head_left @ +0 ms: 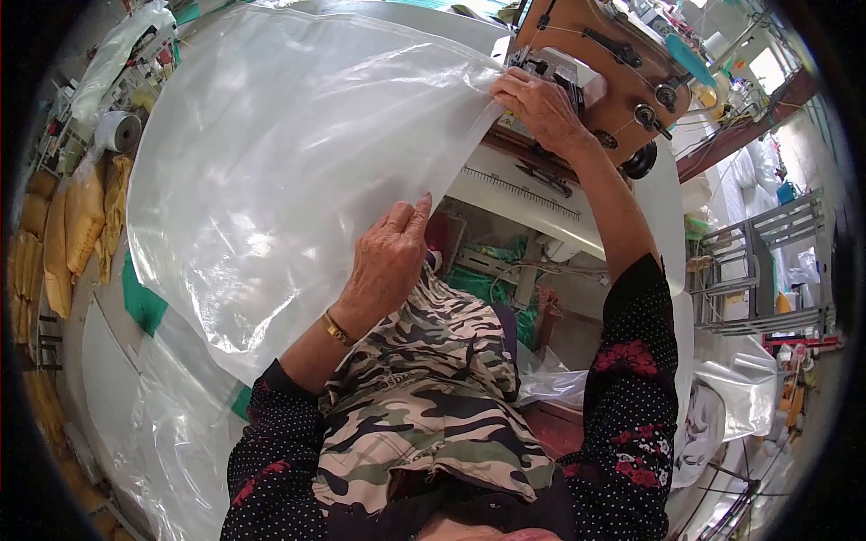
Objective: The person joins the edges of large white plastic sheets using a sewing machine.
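A big, glossy, translucent plastic sheet spreads over the left and middle of the view, its right side narrowing to a gathered edge. My right hand pinches that edge close to the working end of a brown sewing machine. Lower down, my left hand lies on the sheet near its front edge, fingers curled and closed on the film, index finger pointing along it. The tips of both hands are partly hidden. Just right of the sheet, dark thread snips rest on the white table, beside a ruler strip.
Yellow-brown bundles and a white roll stand along the left. More clear plastic lies on the floor. A grey metal rack is at the right. The machine's dark handwheel juts out beside my right forearm.
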Demonstrator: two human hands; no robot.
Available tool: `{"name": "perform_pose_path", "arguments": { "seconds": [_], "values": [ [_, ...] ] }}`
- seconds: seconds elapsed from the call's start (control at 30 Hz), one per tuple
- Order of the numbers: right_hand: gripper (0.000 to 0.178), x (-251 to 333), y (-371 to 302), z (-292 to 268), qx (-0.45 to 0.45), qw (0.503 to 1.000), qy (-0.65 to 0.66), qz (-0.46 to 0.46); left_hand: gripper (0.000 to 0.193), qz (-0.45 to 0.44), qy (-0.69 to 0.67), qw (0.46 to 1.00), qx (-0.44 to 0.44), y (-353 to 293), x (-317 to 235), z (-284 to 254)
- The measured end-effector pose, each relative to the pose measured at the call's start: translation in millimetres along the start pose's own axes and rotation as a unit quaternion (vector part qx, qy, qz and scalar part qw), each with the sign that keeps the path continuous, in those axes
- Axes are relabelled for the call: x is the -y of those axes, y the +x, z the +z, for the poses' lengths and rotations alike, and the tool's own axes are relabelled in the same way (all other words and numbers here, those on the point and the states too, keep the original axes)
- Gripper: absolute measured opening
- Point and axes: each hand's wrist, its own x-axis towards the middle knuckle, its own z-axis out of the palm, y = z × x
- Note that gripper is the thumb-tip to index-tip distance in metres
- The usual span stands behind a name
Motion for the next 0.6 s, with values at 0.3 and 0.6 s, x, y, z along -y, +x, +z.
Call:
{"name": "perform_pose_path", "arguments": {
  "seconds": [0.3,0.6],
  "values": [
    [0.018,7,-6,6,-0.020,0.999,-0.041,0.009,0.028,-0.079,-0.184,0.979,0.045,11,5,3],
    [0.016,67,-37,36,-0.096,0.977,-0.072,-0.173,0.020,-0.171,-0.404,0.898,0.028,9,31,6]
  ]
}}
